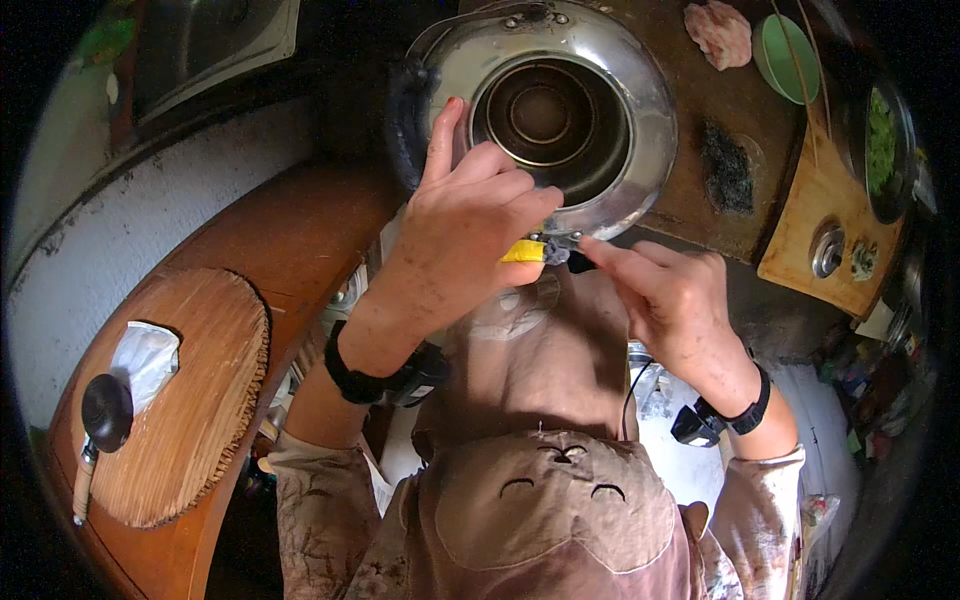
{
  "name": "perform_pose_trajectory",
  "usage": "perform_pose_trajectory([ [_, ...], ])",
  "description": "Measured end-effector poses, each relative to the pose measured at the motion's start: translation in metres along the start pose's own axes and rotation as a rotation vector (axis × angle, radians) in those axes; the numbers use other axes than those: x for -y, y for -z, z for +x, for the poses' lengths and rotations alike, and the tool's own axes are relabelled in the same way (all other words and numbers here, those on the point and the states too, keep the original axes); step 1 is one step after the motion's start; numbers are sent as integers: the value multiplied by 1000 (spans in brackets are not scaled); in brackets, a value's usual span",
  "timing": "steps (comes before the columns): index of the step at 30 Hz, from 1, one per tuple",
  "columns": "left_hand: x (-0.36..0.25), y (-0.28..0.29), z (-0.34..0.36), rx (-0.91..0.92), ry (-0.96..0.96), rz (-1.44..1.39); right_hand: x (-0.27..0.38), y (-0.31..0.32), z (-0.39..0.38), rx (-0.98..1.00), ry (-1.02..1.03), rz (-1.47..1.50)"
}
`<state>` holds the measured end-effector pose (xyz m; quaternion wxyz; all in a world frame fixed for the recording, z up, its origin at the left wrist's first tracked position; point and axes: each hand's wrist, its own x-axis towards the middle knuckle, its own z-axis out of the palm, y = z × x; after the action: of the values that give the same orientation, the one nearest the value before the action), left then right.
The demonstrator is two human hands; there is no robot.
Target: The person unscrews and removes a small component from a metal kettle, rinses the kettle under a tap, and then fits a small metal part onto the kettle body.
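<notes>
A wide, round, shiny metal pot or kettle body (655,120) stands in front of me, its round mouth uncovered and its inside browned and ringed. My left hand (450,225) lies over its near left side. The index finger stretches along the metal, and the other fingers curl in. Below them sticks out a yellow piece with a grey tip (523,250), close to the rivets on the pot's near edge. My right hand (680,295) is curled, its index fingertip at those same rivets. Whatever its thumb and other fingers hold is hidden.
On a brown wooden table (300,200) at left lies a round wooden board (210,400) with a white packet (148,360) and a black-knobbed object (107,412). To the right are a dark scouring pad (728,168), green bowl (785,60), pink lump (718,35), cutting board (800,230) and pan of greens (882,140).
</notes>
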<state>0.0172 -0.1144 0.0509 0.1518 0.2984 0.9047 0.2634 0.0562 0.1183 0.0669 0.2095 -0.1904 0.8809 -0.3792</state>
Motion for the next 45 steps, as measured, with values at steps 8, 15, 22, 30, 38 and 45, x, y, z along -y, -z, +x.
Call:
perform_pose_trajectory([
  [8, -10, -7, 1, -76, 24, 23, -7, -40, -45, -290, -236, 359],
  [15, -13, -12, 5, -91, -21, 48, -2, -58, -44, -443, -283, 490],
  [22, -21, -17, 6, -84, -7, 96, -5, -75, -45, -564, -317, 574],
  [30, -25, -20, 5, -52, 19, 118, -11, -89, -50, -599, -364, 715],
  [38, -25, -23, 4, -51, 23, 125, -10, -97, -47, -610, -501, 948],
  [45, -26, -25, 4, -87, 37, 144, -5, -93, -38, -634, -524, 968],
])
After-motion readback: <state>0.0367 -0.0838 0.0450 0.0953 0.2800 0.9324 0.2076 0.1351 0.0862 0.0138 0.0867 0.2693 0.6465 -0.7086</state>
